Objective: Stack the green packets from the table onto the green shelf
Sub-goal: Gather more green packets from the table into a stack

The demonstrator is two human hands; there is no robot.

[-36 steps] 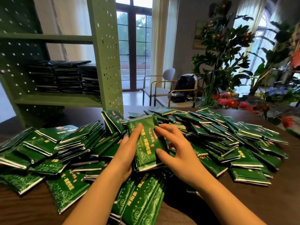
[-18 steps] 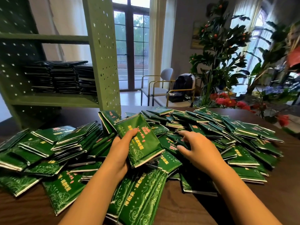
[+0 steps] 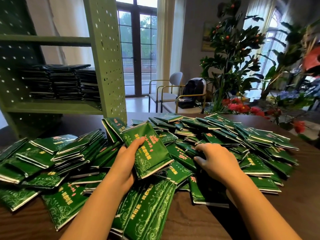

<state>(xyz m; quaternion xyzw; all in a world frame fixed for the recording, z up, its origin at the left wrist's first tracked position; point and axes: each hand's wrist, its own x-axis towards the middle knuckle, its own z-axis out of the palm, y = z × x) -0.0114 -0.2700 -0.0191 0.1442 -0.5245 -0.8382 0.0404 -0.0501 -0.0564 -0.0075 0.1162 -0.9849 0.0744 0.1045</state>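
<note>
Table [image 3: 304,196]: dark brown wood across the whole foreground. It carries the shelf and all the loose packets.
Green shelf [image 3: 107,58]: perforated green metal, standing on the far left of the table. One side upright faces the middle and the boards run off to the left.
Pile of green packets [image 3: 245,135]: loose and overlapping, spread over the table from the left edge to the right, in front of the shelf. Most of the task's packets lie here.
Plants [image 3: 232,54]: leafy, with red berries and red flowers, beyond the table's far right edge.
Shelf stacks [image 3: 60,82]: dark packets in neat stacks, side by side on the lower board of the green shelf.
Chairs [image 3: 175,77]: two, by the glazed door behind the table. A dark backpack [image 3: 192,90] sits on the nearer one.
Held packet [image 3: 150,153]: green with a white scroll print, tilted and raised over the middle of the pile, well apart from the shelf. I cannot tell whether it is one packet or several.
Left hand [image 3: 124,163]: at the held packet's left edge. My thumb [image 3: 136,141] presses on the printed face and my other fingers are hidden beneath, so the grip is a pinch.
Right hand [image 3: 216,160]: palm down on the pile, just right of the held packet. My fingers [image 3: 206,147] are curled close together over a pile packet [image 3: 190,152], with my thumb under its edge, pinching it.
</note>
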